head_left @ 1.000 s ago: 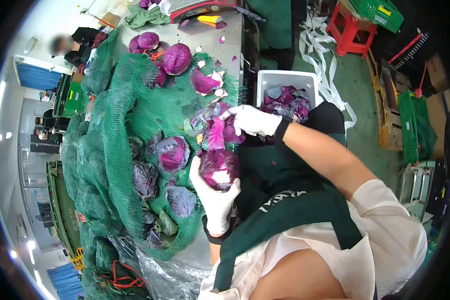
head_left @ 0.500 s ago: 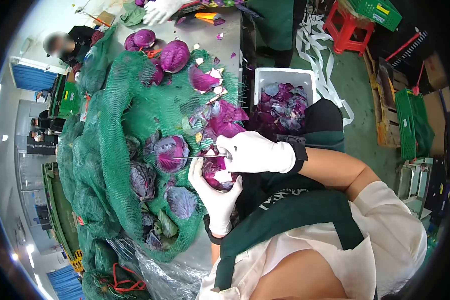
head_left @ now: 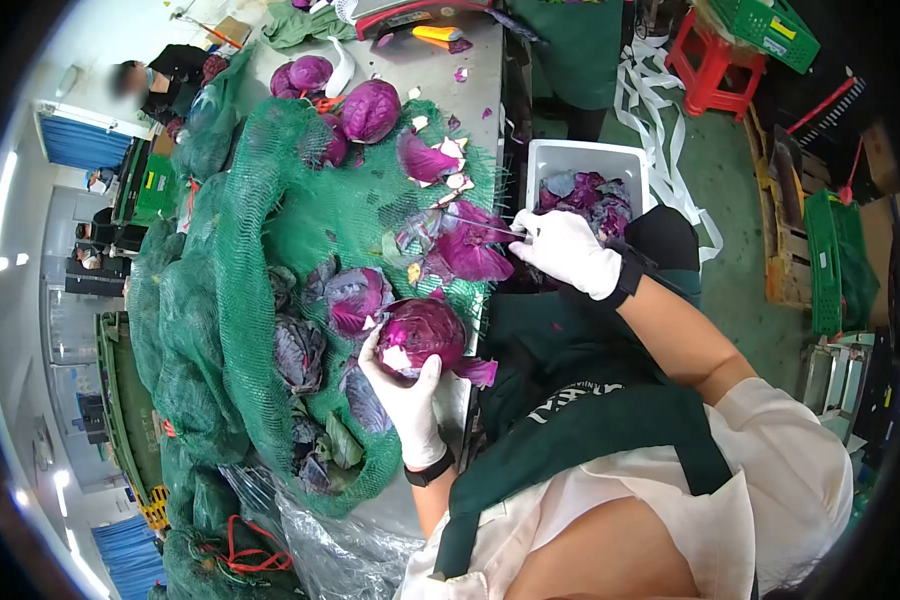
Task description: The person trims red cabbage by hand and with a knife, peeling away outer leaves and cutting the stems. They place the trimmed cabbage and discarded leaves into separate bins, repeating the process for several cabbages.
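My left hand [head_left: 402,395], in a white glove, grips a red cabbage head [head_left: 422,333] from below, with its cut white stem towards me. A loose purple leaf [head_left: 477,371] hangs from the head's right side. My right hand [head_left: 568,250], also gloved, is shut on a knife [head_left: 485,224]; the thin blade points left over a pile of trimmed purple leaves [head_left: 467,250] on the green net [head_left: 300,220].
Several untrimmed cabbages [head_left: 353,299] lie in the open net sack. Trimmed heads [head_left: 370,110] sit further up the metal table [head_left: 470,50]. A white bin [head_left: 584,158] holds leaf scraps. A person [head_left: 160,75] stands far left. Red stool [head_left: 710,65] and green crates [head_left: 825,260] are on the floor.
My right hand with the knife has moved away from the cabbage, up and to the right. My left hand has turned the head and shifted it slightly left.
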